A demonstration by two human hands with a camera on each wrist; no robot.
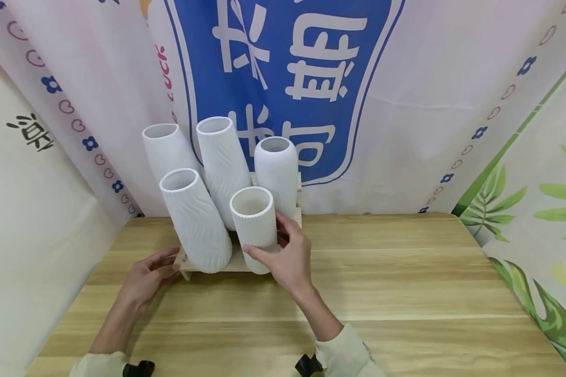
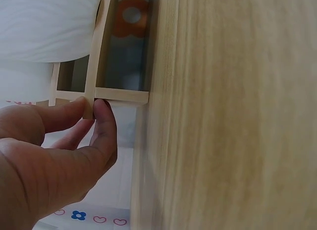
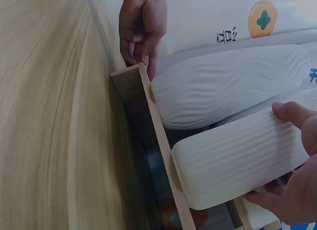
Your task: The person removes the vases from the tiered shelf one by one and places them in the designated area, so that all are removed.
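A light wooden tiered stand bears several white vases. My left hand pinches the left end of its lowest step between thumb and fingers, as the left wrist view shows close up. With my right hand I grip a ribbed straight white vase, thumb on the near side and fingers round its right. The ribbed vase stands at the front right of the lowest step, its base at the front edge in the right wrist view. Left of it on the same step is a wavy-textured white vase.
Behind stand a left vase, a taller swirled vase and a round-shouldered vase. The wood-grain table carries the stand near its back edge. A printed cloth hangs right behind.
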